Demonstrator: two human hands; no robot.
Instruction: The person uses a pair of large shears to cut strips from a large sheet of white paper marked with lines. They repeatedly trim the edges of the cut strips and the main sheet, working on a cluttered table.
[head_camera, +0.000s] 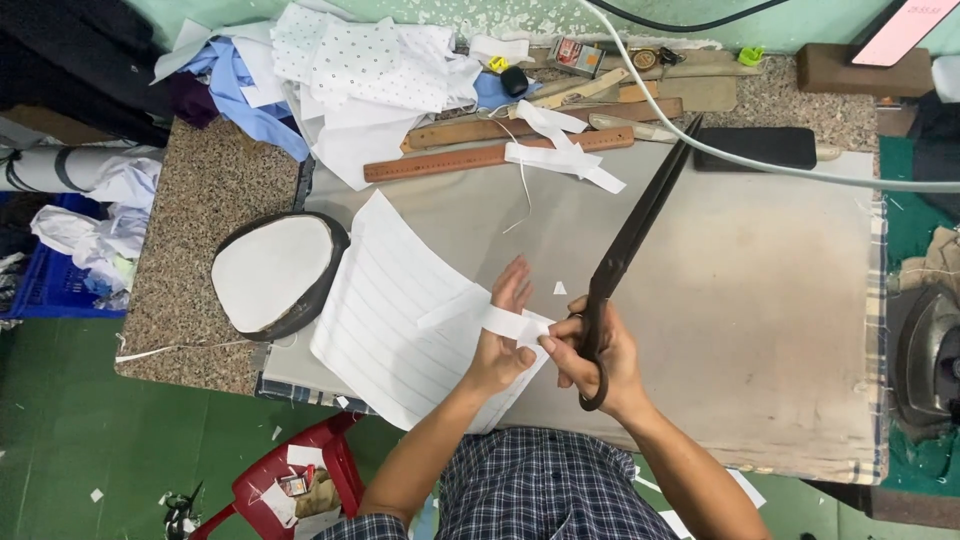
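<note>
- The person stands at the padded, cream-coloured cloth-covered worktable (760, 300), and the step in hand looks to me like trimming: a narrow white strip of stiff fabric or paper (500, 320) is stretched between both hands, just above the table's near edge.
- The left hand (500, 345) is closed lightly on the strip, thumb and fingers pinching it from one side, the index finger pointing away across the table.
- The right hand (595, 355) does two jobs: its fingers are wrapped through the loops of the long black tailor's shears (630, 235), and its thumb and fingertip nip the strip's other end. The blades lie shut, pointing up and away over the table toward its far edge.
- As I judge it, a cut calls for the shears to be swung round and opened, with the strip kept taut by the left hand; the long blades make that an awkward turn.
- The strip is plain white, flat, slightly bowed, with a second piece crossing it at an angle.
- Under the left hand, on the table's near-left part, lies a large white sheet with faint grey stripes (385, 310); left of that, at the table's left edge, is a white oval pad with a dark rim (275, 272).
- Along the table's far edge lie brown wooden rulers (470, 158) and heaped white dotted cloth (360, 70).
</note>
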